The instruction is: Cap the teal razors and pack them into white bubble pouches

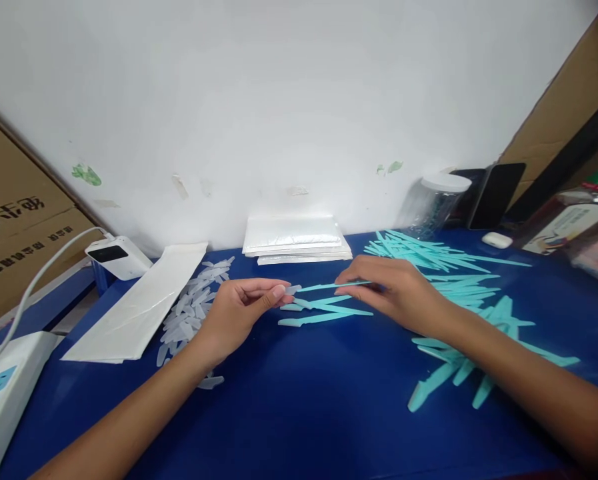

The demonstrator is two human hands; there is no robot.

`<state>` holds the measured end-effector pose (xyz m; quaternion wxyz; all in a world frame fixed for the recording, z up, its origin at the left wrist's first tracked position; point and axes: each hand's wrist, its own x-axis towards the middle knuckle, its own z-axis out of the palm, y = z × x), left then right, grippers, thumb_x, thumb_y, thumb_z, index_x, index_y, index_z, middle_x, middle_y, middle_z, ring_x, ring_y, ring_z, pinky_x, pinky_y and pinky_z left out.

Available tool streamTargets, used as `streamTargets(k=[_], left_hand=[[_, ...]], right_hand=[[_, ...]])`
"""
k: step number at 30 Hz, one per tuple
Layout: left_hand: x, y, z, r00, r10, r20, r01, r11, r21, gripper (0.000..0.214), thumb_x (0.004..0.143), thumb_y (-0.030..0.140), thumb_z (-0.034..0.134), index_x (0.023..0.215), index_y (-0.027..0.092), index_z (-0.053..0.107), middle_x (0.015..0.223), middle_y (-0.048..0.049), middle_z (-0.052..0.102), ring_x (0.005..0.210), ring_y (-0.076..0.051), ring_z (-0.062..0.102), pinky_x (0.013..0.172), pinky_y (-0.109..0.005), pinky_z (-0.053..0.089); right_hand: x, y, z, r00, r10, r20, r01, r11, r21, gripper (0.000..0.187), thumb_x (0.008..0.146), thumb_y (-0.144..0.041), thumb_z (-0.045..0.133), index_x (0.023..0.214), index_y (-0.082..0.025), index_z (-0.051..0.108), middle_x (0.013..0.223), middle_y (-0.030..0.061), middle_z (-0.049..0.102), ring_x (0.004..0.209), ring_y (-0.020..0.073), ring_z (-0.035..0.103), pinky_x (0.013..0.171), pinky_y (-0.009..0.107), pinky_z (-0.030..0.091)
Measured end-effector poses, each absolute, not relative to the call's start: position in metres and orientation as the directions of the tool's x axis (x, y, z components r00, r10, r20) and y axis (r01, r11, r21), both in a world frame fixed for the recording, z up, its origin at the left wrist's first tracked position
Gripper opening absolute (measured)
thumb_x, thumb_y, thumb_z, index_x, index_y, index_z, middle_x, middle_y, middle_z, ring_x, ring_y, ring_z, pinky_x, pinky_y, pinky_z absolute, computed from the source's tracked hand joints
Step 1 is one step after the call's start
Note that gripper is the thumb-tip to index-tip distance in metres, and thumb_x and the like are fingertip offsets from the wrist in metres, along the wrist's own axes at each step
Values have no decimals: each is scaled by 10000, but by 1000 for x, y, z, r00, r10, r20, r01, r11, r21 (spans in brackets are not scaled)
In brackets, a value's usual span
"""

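My left hand (241, 308) is closed in a pinch on a small translucent cap (292, 290) at the tip of a thin teal stick (329, 287). My right hand (393, 288) is closed on the other end of that same stick, held just above the blue table (299, 400). Under the stick lie three capped teal sticks (323, 312). A heap of loose translucent caps (193, 307) sits left of my left hand. A big pile of teal sticks (453, 287) spreads to the right, under and behind my right forearm.
A stack of white pouches (296, 239) lies against the wall. Long white bags (139, 303) lie at the left, beside a white power bank (119, 257) and a power strip (3, 387). A clear jar (436, 203), a phone (496, 193) and an earbud case (497, 240) stand at the back right.
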<state>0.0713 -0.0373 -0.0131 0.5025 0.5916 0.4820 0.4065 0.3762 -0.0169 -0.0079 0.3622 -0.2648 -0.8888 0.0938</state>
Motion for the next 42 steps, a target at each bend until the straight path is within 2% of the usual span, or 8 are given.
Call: streamTargets(k=[8,19,21,24,29,34,38,42], left_hand=[[75,-42,-17,239,964,-118,122,91,988,394,896,545,840,1123,224,865,1022,-89,866,1033,-256,802,1079,-429,602],[82,-47,-15,320,947,25,331,-136,934,384,988,580,685,1080,249,858,908,-59,860,838,-264,805,834,-409,657],[76,-43,-12,263,947,182,524,-299,797,395,1014,581,642,1137,262,839,886,-47,840,833,-260,771,773,-383,616],[52,-28,-4,241,847,474,813,-443,378,447,1011,574,633,1258,239,797,831,-59,778,841,-286,695,826,-425,548],[-3,5,4,272,870,411,935,-340,101,399,1039,519,570,1118,219,820,987,-118,802,986,-355,678,854,-463,511],[-26,23,-11,331,899,288,924,-370,95,428,1038,497,531,1202,223,817,1228,-145,797,1173,-396,665,1002,-514,516],[-25,24,-19,331,916,228,930,-357,83,394,999,448,561,1155,220,841,1138,-158,807,1083,-397,704,902,-495,548],[-27,23,-13,321,926,197,901,-363,236,381,972,493,609,1176,266,836,1116,-110,830,949,-327,756,818,-413,578]], right_hand=[[374,-21,-9,-606,511,610,402,858,-319,124,1069,-236,658,1165,-228,736,1046,71,795,880,199,739,756,309,558],[357,-33,-19,-581,594,557,388,803,-452,110,1080,-281,632,1108,-240,730,983,50,784,759,170,708,674,296,548],[359,-26,-22,-552,661,508,437,748,-499,121,1073,-319,649,1075,-235,736,972,52,775,771,176,693,672,300,531],[362,-14,-29,-540,728,422,487,679,-549,155,1078,-332,632,1060,-235,752,1007,65,776,912,221,690,743,330,536],[364,-6,-36,-623,700,348,490,697,-523,223,1098,-338,589,1077,-235,786,1038,77,790,1015,270,651,870,421,533],[372,-3,-26,-616,694,373,529,715,-457,231,1091,-329,589,1059,-234,797,1055,81,804,1024,287,658,916,464,527],[388,7,-20,-539,733,414,629,678,-381,231,1072,-334,592,1055,-231,799,1004,85,811,981,305,655,871,478,526],[399,14,-14,-459,768,447,699,623,-352,258,1063,-353,578,1030,-231,802,992,91,813,939,304,674,818,461,527]])
